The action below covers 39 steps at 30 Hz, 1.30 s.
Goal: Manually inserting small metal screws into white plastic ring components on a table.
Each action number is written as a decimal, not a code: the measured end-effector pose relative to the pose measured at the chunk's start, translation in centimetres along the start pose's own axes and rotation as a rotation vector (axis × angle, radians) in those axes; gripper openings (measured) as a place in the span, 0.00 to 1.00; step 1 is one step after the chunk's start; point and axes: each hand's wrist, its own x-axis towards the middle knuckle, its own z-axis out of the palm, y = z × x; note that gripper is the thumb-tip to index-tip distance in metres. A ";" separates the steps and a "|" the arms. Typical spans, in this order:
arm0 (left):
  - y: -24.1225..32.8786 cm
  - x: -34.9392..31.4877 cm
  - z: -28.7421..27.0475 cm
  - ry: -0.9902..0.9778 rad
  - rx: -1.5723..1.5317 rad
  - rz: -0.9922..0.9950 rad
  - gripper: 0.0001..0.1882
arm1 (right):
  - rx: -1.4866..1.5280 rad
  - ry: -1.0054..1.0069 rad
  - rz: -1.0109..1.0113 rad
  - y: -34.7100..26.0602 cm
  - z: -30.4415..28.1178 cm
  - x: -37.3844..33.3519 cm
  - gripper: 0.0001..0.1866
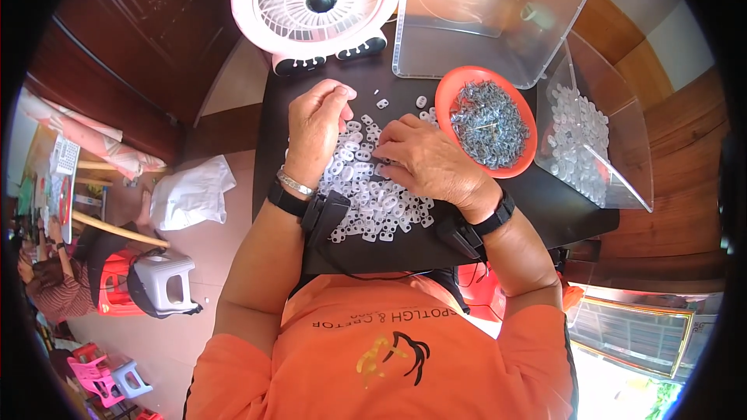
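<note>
Both hands work over a dark table (560, 214): the left hand (317, 124) is raised at the far left of the pile, its fingers curled in and the thumb close to them, though I cannot tell whether anything small sits between them. The right hand (436, 159) is palm down with bent fingers reaching into the right side of the pile; whether it grips a piece is hidden.

The white pieces (381, 210), small and flat with holes, lie heaped between and below the hands, with a few loose ones just beyond. An orange plate (446, 109) full of grey metal bits (486, 120) stands just beside the right hand. Past it is a clear bin (398, 50), and to the right a clear box (634, 163) holds more white parts (576, 140). A pink and white fan (319, 0) stands beyond the left hand
</note>
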 end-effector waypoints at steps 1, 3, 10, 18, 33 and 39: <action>0.0 0.0 0.1 0.001 0.001 -0.002 0.11 | 0.005 -0.007 -0.010 0.0 -0.1 0.0 0.09; 0.0 0.0 0.1 0.000 0.001 -0.010 0.11 | 0.005 -0.022 -0.010 -0.2 -0.3 0.0 0.09; -0.2 0.1 0.3 -0.019 -0.004 -0.021 0.11 | -0.006 -0.004 0.031 0.1 0.8 0.4 0.06; 0.2 -0.5 0.7 -0.223 -0.020 -0.056 0.13 | 0.423 0.402 0.271 1.1 0.0 0.6 0.04; 0.0 -1.5 1.8 -0.351 -0.016 -0.033 0.10 | 0.584 0.457 0.226 1.1 0.2 0.3 0.06; -0.2 -1.5 1.7 -0.347 -0.010 -0.063 0.09 | 0.527 0.426 0.231 1.1 0.0 0.2 0.06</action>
